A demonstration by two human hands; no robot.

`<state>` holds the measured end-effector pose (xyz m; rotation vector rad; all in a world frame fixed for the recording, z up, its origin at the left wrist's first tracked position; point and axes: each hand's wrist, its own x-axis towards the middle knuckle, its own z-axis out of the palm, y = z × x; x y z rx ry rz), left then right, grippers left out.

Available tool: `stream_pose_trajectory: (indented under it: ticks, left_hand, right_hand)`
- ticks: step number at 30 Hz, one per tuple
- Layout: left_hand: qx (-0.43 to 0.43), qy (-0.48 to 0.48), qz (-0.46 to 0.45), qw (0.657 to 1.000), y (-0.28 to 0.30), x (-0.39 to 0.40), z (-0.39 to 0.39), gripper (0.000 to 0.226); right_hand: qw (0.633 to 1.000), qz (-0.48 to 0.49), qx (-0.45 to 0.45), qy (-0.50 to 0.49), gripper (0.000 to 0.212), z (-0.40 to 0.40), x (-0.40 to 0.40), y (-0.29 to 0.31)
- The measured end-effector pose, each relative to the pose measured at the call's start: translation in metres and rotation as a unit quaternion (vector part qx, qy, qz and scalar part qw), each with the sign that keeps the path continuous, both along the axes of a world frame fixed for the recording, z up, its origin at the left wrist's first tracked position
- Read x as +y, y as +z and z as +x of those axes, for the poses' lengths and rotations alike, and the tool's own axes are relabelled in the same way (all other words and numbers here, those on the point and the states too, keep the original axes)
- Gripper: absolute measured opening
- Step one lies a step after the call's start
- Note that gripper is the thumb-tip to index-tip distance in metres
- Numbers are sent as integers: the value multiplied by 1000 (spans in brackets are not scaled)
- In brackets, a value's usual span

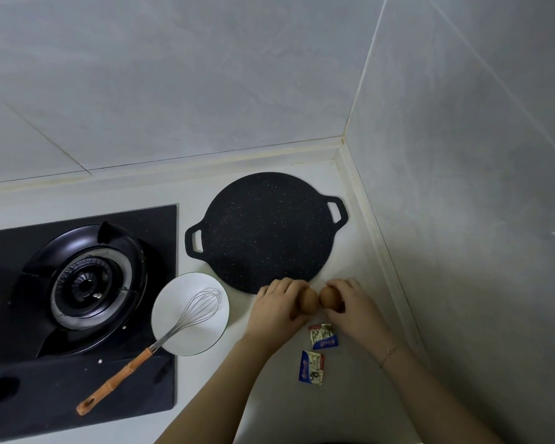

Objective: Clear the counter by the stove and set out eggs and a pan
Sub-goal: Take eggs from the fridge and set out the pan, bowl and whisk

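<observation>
A flat black speckled pan (263, 232) with two loop handles lies on the white counter (350, 395) in the corner, right of the stove. Just in front of its near rim my left hand (277, 310) grips a brown egg (309, 301). My right hand (350, 307) holds a second brown egg (330, 298). The two eggs sit side by side, nearly touching, low over the counter.
A black gas stove (77, 290) fills the left. A white plate (173, 328) beside it carries a wire whisk (161, 341) with an orange handle that reaches over the stove. Two small foil packets (323, 336) (311, 367) lie on the counter under my wrists. Tiled walls close the back and right.
</observation>
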<state>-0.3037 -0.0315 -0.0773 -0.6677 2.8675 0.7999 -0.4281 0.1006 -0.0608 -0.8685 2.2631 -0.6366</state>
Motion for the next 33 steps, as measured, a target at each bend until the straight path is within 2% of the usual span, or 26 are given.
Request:
stream_pose_trajectory:
  ticks: [4,18,23,26,28,30,33]
  left_hand:
    - [3,25,1,1000,-2,0,0,55]
    - [-4,-5,-24,1000,1,0,5,64]
    - [62,20,-39,997,8,4,10,59]
    - [149,49,-41,987,21,14,18,41]
    - [165,36,-12,986,28,30,31,31]
    - [126,20,47,991,33,48,49,28]
    - [15,27,108,994,27,72,62,29]
  right_hand:
    - [1000,-5,-2,-5,52,2,0,-1]
    - [1000,-6,-9,-6,56,4,7,-2]
    - [1000,-10,-4,-11,60,8,12,3]
    - [1000,-12,27,-4,66,12,20,10]
    - [999,-20,41,-8,65,15,29,15]
    - [998,-30,46,-15,57,19,41,17]
    - [998,-18,51,-26,48,30,55,12]
